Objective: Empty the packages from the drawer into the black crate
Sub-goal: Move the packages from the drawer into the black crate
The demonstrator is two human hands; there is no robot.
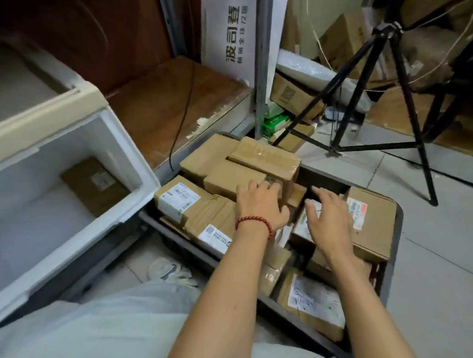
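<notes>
L fingers [269, 186] are spread and nearly straight, tips lying on a small box [296, 196] mid-pile; they pinch nothing. R fingers [318, 198] are also straight and loose, over a labelled box [370, 220]. Touching or just above it, I can't tell from this angle. So both hands are empty by my read: L hand [259, 205], w/ a bead bracelet [253, 223] at the wrist, lies flat on the cartons, and R hand [330, 220] is just beside it w/ a narrow gap between.

Under them the crate [399, 224] is packed w/ brown pkgs [267, 157], stacked in more than one layer, the far ones standing above the rim. It sits on the floor right beside the drawer [55, 262].

The drawer is pulled out at my left, white inside. One flat pkg [94, 184] lies toward its back wall, the only one I can see in there. The near corner is cut off by the frame edge.

Progress: nearly done, I'd judge. The bulk is in the crate and one pkg is left to fetch. The hands look to be pressing the pile level to make room. Next move prob. a reach left into the drawer, then finding a flat spot on top, since the heap is already high.
</notes>
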